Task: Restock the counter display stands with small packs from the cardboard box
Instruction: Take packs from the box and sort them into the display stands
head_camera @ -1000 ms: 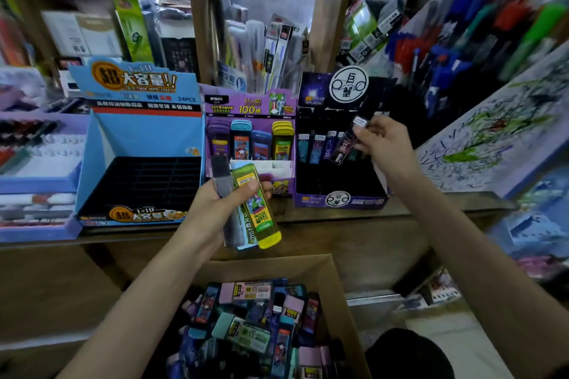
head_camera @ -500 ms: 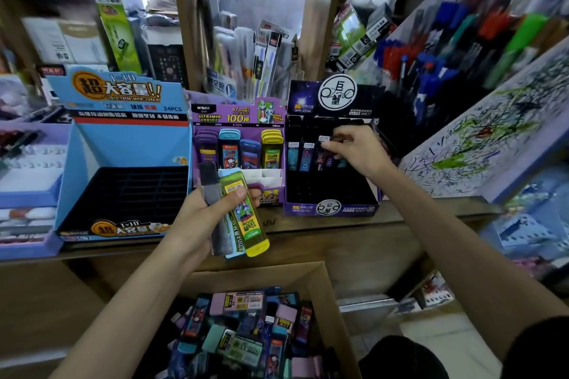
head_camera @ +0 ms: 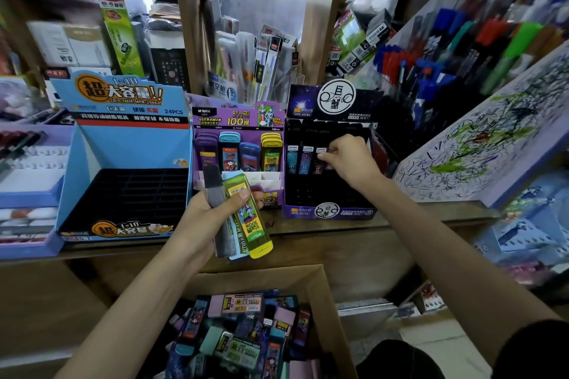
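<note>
**Restocking under way: dark stand barely begun, blue stand bare**

Head view, centre right: right hand [head_camera: 351, 160] sits inside the dark purple stand [head_camera: 329, 212], fingers pinched on a dark slim pack [head_camera: 320, 160], the rightmost of a short row there. Whether the pack is fully seated in its slot, cannot tell. Two packs stand just left of it; the rest of this stand's slots look unfilled.

Centre of frame: left hand [head_camera: 212, 212] is clenched around a fan of spare packs: a grey pack [head_camera: 215, 191], a pale blue one behind, and a yellow-green pack [head_camera: 249, 218] on the right. It hovers over the desk [head_camera: 415, 218] edge, in front of the middle purple stand [head_camera: 237, 144].

Middle purple stand: back row holds purple, teal, blue and yellow packs; front pockets look empty.

Left of frame: blue stand [head_camera: 123, 157] shows only its black slotted tray, no packs visible.

Bottom centre: cardboard box [head_camera: 326, 311], open, with many mixed packs heaped inside.

Judgement: early in the job. Most slots in the dark stand, the front of the middle stand, and all of the blue stand remain to fill.
</note>
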`<state>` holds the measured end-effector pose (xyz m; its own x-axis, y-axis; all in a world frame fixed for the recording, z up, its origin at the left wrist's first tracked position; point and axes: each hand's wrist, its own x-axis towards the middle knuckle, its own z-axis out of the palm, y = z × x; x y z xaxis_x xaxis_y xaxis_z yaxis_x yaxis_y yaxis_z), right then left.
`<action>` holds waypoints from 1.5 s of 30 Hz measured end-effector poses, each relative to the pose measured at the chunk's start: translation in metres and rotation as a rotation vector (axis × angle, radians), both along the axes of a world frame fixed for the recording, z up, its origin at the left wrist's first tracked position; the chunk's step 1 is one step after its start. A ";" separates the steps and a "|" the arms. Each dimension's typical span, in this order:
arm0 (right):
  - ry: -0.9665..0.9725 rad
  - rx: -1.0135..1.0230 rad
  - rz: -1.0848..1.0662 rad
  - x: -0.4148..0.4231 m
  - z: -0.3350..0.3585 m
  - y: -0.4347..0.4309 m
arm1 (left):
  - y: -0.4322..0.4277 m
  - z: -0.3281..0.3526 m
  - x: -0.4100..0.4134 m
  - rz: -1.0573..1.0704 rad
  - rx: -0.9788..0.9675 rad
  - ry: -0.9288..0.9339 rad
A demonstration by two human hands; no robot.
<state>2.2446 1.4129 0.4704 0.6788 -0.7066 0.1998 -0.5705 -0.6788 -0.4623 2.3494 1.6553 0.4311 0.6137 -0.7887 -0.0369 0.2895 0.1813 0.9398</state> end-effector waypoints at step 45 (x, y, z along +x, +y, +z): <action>0.116 -0.445 0.420 0.047 0.039 0.061 | 0.043 -0.004 0.024 0.106 0.078 -0.022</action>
